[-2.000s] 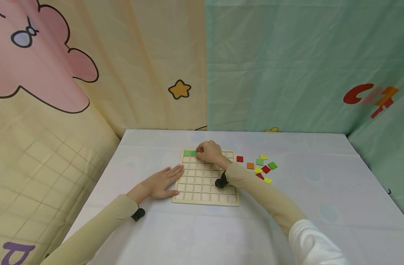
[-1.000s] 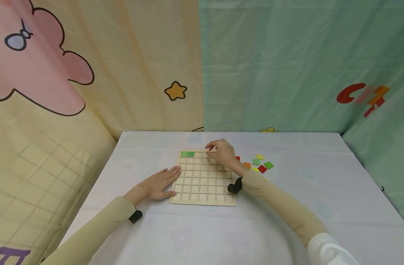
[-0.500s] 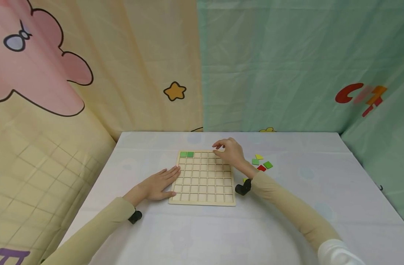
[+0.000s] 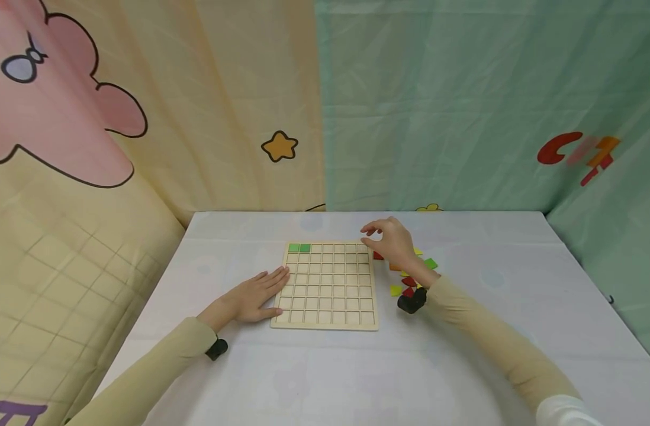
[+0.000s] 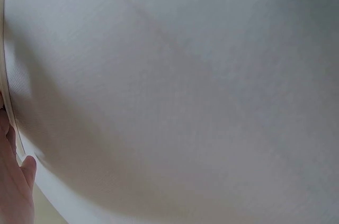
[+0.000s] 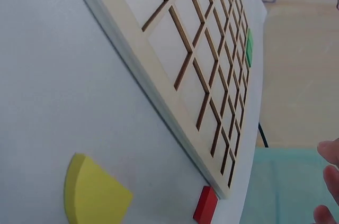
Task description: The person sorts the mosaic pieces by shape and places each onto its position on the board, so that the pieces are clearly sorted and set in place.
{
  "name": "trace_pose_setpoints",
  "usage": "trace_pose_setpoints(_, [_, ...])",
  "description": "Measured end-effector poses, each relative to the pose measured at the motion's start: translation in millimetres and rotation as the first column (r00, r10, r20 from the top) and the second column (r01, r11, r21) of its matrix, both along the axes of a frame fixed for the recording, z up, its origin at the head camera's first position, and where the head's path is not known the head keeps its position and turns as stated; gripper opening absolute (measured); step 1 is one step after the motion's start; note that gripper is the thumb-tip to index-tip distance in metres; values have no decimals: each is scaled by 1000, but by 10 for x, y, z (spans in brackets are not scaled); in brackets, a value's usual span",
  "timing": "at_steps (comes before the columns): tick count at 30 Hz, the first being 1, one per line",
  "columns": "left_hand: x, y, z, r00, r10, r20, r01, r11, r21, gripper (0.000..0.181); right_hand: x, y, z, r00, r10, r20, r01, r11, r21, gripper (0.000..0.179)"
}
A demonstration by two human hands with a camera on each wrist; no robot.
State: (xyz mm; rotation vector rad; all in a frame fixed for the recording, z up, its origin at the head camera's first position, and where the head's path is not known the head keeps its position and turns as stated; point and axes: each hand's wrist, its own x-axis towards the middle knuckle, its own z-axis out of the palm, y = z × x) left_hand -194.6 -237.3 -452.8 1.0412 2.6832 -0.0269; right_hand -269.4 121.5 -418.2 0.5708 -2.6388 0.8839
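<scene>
A wooden grid board (image 4: 325,326) lies on the white table. Two green square tiles (image 4: 305,248) sit side by side in the far left cells of its back row. My left hand (image 4: 247,297) rests flat with spread fingers against the board's left edge; part of it shows in the left wrist view. Above the board's far right corner is my right hand (image 4: 391,241), thumb and bent fingers apart, with nothing visible between them. Beneath and beside it lie a red tile (image 4: 378,256) and a green tile (image 4: 430,263). The right wrist view shows its fingertips (image 6: 331,154) at the edge.
Several loose coloured pieces lie right of the board, partly hidden by the right hand and wrist. Among them are a yellow quarter-round piece (image 6: 95,192), an orange piece (image 4: 394,267) and a red piece (image 4: 408,282). Printed curtains (image 4: 437,118) hang behind the table.
My right hand has moved right along the board's back row, from beside the green tiles to the far right corner, its fingers spreading apart. My left hand stays in place. The head view has shifted slightly.
</scene>
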Motion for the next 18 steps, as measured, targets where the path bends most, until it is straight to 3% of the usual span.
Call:
trace_pose_setpoints(6, [-14, -5, -9, 1000, 18, 5, -18, 999, -27, 83, 18, 210, 47, 998, -32, 54, 31, 999, 28, 21])
trace_pose_setpoints(18, [-21, -7, -16, 1000, -6, 0, 6, 1000, 1, 82, 43, 705, 19, 989, -57, 134, 56, 998, 11, 24])
